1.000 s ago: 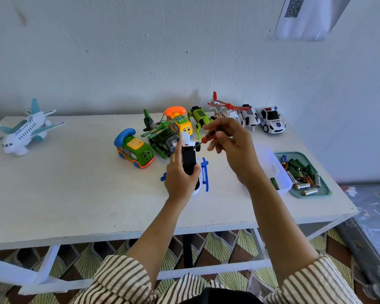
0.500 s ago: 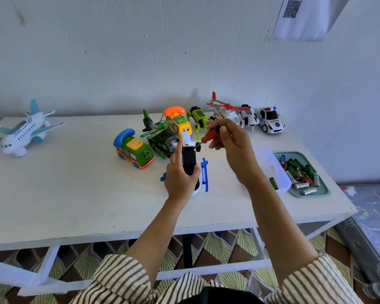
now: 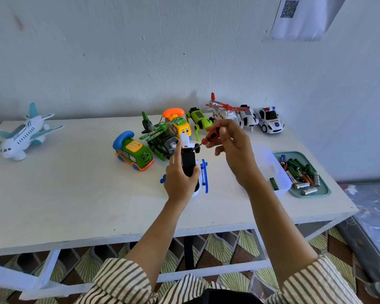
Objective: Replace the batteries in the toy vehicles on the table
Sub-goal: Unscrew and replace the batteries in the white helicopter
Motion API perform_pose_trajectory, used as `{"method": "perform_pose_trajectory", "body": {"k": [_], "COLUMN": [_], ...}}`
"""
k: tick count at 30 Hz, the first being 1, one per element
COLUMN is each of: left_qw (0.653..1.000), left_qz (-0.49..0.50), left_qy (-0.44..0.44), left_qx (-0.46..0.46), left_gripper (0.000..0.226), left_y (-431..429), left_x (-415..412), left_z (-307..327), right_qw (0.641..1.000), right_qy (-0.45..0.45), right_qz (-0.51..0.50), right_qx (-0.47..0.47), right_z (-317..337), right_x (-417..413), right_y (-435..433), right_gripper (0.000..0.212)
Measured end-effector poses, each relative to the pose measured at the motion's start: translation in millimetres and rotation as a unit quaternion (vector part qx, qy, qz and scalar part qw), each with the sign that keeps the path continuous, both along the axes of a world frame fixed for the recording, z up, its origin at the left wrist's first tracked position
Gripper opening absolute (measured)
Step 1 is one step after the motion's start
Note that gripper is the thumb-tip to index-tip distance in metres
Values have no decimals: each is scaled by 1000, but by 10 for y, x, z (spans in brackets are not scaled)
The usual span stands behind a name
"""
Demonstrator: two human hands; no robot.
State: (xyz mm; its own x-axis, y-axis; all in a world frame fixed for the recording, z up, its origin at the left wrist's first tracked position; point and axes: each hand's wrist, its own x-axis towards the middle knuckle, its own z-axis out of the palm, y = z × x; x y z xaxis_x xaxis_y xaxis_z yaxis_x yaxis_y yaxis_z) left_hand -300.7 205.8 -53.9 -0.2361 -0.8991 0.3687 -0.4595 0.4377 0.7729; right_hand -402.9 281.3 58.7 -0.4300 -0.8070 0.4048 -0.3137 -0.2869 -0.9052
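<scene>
Toy vehicle: wht/blue body, blk underside up

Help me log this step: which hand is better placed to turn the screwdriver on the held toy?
Right. The right hand already pinches the red screwdriver, whose tip is at the black underside of the toy. The left hand grips that toy, steadying it.

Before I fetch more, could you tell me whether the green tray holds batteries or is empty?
Not empty: a heap of batteries lies in the tray, with green and silver ones among them.
</scene>
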Motion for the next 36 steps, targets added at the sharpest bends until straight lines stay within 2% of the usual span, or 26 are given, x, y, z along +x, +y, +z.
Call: {"method": "perform_pose_trajectory", "body": {"k": [4, 8, 11, 14, 16, 20, 23, 26, 30, 33, 36], "left_qw": [1000, 998, 997, 997, 997, 998, 998, 999, 1000, 1000, 998], "left_qz": [9, 14, 19, 22, 30, 40, 41, 29, 10, -17, -45], "left_qy": [18, 61, 72, 78, 68, 48, 46, 40, 14, -8, -31], "left_qx": [3, 11, 11, 5, 2, -3, -4, -8, -11, -7, 0], "left_gripper": [79, 80, 80, 81, 80, 78, 77, 78, 80, 86, 96], "left_y": [12, 44, 38, 17, 13, 16, 21, 12, -27, -69, -86], "left_x": [8, 37, 60, 99, 130, 199, 247, 272, 291, 352, 431], "left_z": [-2, -1, 18, 46, 56, 48, 44, 37, 25, -7, -18], "right_qw": [1000, 993, 991, 988, 975, 923, 904, 898, 942, 967, 957], "right_qy": [-5, -82, -111, -14, 60, 243, 270, 273, 219, 130, 123], "right_qz": [-12, -43, -70, -97, -79, -65, -34, -42, -83, -61, -82], "right_qx": [-11, -75, -27, 123, 196, 291, 330, 343, 240, 210, 248], "right_z": [-24, -7, -136, -454, -707, -1042, -1177, -1203, -914, -703, -667], "right_x": [-30, -109, -256, -380, -397, -363, -343, -309, -83, 162, 341], "right_y": [26, 97, 75, 4, -36, -120, -152, -173, -269, -362, -465], "right_gripper": [16, 12, 23, 27, 29, 42, 41, 32, 12, 17, 31]}}
